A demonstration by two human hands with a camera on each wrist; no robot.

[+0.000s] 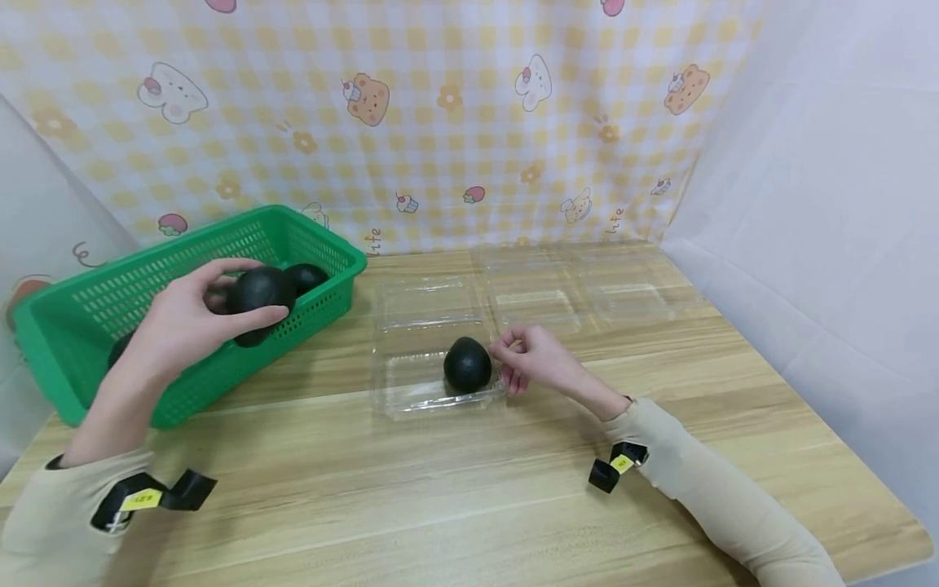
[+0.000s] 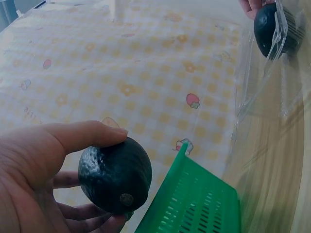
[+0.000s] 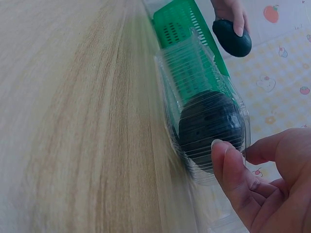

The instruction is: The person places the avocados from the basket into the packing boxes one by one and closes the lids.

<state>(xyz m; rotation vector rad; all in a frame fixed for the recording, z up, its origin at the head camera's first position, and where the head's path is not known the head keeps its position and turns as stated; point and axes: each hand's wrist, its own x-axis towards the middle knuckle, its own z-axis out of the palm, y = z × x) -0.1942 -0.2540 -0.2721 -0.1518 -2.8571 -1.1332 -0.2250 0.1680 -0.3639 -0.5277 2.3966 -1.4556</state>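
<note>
My left hand (image 1: 194, 314) grips a dark avocado (image 1: 260, 293) between thumb and fingers, above the near side of a green basket (image 1: 213, 383). In the left wrist view that avocado (image 2: 116, 174) shows its round stem end. An open clear plastic clamshell box (image 1: 411, 383) lies on the table, a second avocado (image 1: 468, 365) at the right end of its near half. My right hand (image 1: 535, 359) pinches the box's right rim beside that avocado. Its thumb and fingers (image 3: 231, 167) meet at the clear wall in the right wrist view.
More avocados, one of them at the right end (image 1: 306, 277), lie in the green basket. Behind the box and to its right, further clear clamshells (image 1: 535, 306) stand open on the wooden table (image 1: 469, 505). A checked yellow cloth (image 1: 440, 163) hangs along the back.
</note>
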